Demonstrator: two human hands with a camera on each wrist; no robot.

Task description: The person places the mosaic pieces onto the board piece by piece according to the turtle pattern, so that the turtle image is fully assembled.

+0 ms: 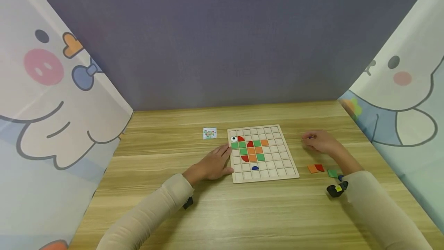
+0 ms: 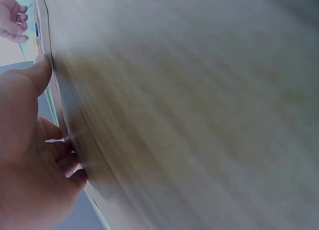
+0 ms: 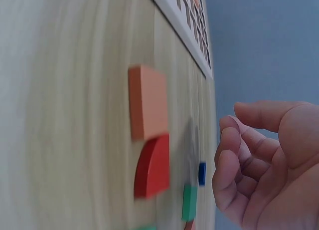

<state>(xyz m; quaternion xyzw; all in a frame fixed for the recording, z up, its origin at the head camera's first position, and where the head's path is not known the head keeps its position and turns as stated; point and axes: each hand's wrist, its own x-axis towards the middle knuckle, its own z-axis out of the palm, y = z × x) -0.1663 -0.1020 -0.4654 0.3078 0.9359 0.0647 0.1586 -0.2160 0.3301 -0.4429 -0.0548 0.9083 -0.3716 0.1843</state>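
Across the worktop we go: one gridded board, holding fourteen pieces — five green, four orange, three red, one blue, one white eye. The left hand rests at its left edge, fingers straight, thumb apart. Out right, the right hand hovers, fingers loosely bent, apparently gripping nothing, masking pieces beneath. One card, its print too small to read! Orange tile touches red quarter-piece; a sleeve half-hides a blue piece.
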